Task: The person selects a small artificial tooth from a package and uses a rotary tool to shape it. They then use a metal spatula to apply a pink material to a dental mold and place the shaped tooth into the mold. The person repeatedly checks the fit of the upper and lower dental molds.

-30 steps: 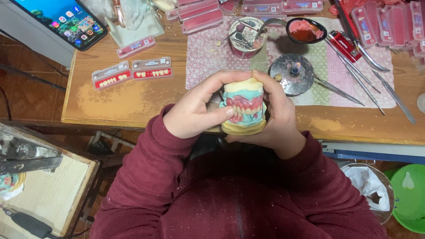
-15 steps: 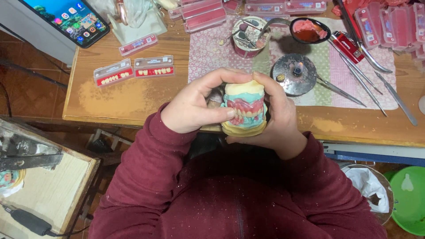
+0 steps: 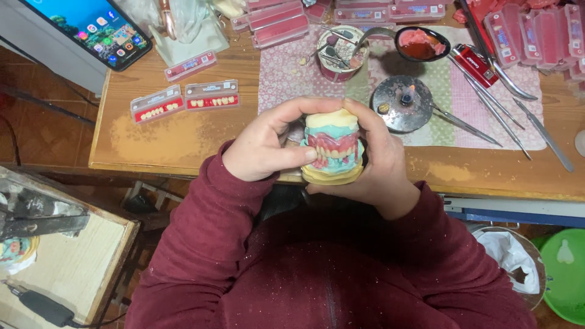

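both hands, left hand (image 3: 262, 149) and right hand (image 3: 378, 164), grip the stacked dental model (image 3: 333, 146) closed above the table edge (image 3: 183, 164); bite check seemingly underway, next move needs steady parting of halves.

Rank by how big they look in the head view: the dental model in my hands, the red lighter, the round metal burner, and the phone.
Largest to smallest:
1. phone, though cut off by the frame edge
2. dental model, nearer the camera, so it may look oversized
3. burner, not far behind the model
4. lighter
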